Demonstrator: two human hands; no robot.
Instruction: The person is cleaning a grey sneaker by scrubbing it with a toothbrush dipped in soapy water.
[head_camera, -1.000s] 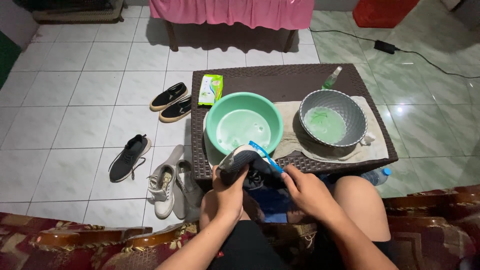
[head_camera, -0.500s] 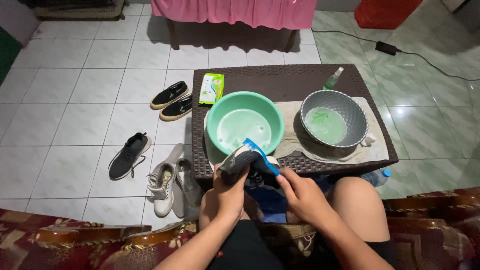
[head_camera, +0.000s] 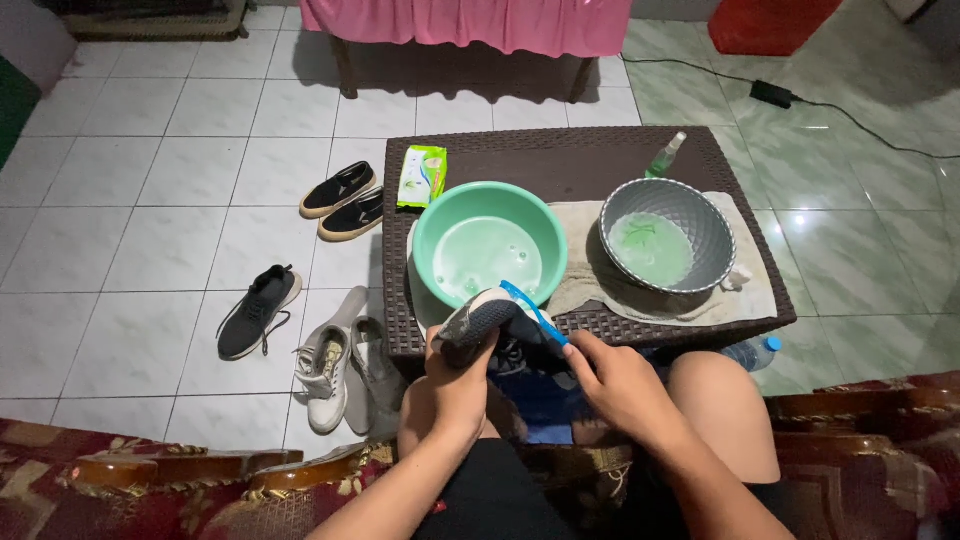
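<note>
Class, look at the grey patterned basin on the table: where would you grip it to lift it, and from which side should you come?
Grip the grey basin at its rim, one hand on each side, coming from the near edge of the table. The wide, round, handleless bowl appears to hold greenish liquid, so a level two-sided hold seems safest. Both hands are occupied: the left hand holds a dark shoe, the right hand a blue brush.

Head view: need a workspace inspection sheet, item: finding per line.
Surface: dark wicker table, towel under the basins.
Job's things: dark shoe, blue brush laid against it.
Clutter: green basin, grey basin, both with liquid; green packet; spray bottle; plastic bottle; three pairs of shoes on the floor.
Grippers: left hand grips the shoe; right hand holds the brush.
Cables: black cable with adapter on the floor.
Surroundings: tiled floor, pink-draped furniture, patterned sofa.
</note>
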